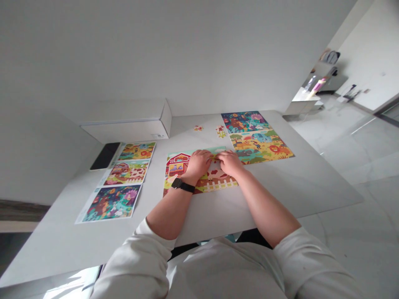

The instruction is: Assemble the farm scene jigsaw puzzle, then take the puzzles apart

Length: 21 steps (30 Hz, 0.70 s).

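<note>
White shirt (224, 270) at bottom centre, we are apparently assembling the farm puzzle (215, 175) mid-frame, left hand (200, 164) and right hand (231, 162) close together (whether pinching, we cannot tell), the next move likely calling for careful pressing.

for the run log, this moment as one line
left hand: on farm puzzle | right hand: on it | loose pieces: farther back

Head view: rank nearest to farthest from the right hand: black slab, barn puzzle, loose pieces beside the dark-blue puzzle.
1. Barn puzzle: directly under the right hand.
2. Loose pieces: beyond the hand, slightly left.
3. Black slab: far left.
</note>
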Each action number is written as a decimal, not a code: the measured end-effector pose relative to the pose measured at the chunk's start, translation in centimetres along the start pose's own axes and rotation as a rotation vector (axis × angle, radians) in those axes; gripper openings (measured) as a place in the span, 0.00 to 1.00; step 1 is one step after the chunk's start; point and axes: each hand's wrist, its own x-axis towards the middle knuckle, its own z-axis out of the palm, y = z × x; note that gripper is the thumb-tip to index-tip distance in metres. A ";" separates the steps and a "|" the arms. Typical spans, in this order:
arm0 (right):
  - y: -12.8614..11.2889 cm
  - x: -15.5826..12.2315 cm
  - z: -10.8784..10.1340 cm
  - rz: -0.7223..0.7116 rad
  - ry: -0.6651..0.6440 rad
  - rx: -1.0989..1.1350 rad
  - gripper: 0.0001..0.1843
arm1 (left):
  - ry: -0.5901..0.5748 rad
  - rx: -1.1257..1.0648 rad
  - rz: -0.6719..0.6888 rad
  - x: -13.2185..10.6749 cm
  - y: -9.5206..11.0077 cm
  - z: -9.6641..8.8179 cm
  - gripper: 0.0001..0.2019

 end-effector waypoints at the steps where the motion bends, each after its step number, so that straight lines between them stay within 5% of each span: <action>1: 0.0 0.0 0.0 -0.005 0.009 0.002 0.24 | 0.000 0.000 -0.014 0.0 -0.1 0.1 0.14; 9: 0.1 0.1 0.4 0.014 0.025 -0.004 0.22 | -0.047 0.002 -0.085 0.1 0.0 0.0 0.11; 14: 0.3 0.2 0.5 0.020 0.044 0.029 0.22 | -0.083 0.026 -0.109 0.1 1.1 -1.8 0.12; 17: 0.4 0.3 0.6 0.035 0.045 0.050 0.21 | 0.042 -0.018 -0.131 0.3 1.3 -4.7 0.18; 21: 0.1 0.4 0.4 0.042 0.018 0.044 0.20 | 0.352 -0.168 -0.155 -0.4 0.5 -10.1 0.17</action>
